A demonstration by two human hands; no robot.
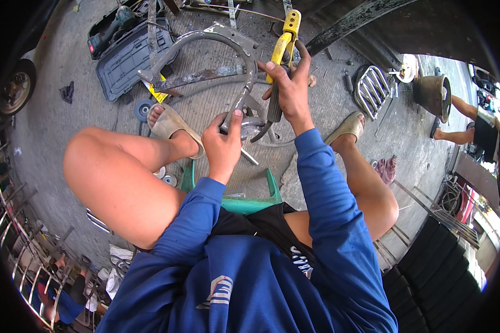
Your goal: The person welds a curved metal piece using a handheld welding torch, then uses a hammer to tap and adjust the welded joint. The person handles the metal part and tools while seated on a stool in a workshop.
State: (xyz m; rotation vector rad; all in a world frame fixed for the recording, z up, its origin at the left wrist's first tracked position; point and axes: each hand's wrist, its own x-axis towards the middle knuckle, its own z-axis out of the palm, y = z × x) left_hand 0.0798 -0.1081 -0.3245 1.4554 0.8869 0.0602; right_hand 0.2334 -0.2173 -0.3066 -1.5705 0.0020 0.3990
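Note:
My left hand [223, 145] is closed around the lower end of a bent grey metal tube [249, 72], which curves up and over to the left. In my right hand [292, 94] is a welding electrode holder [274, 102] with yellow jaws and a dark ribbed handle. My thumb lies by its yellow lever, and the index finger reaches up along the far side. A thin rod [250, 11] runs leftward from near the yellow jaws. Below the hands are more curved grey metal parts [252, 126], partly hidden by my fingers.
An open tool case [130, 61] with a power tool [122, 19] lies at far left. Grinding discs [143, 109] rest near my left foot. A green stool [250, 205] is beneath me. At right are a metal grille [370, 91], a bucket [431, 95] and another person's legs [455, 135].

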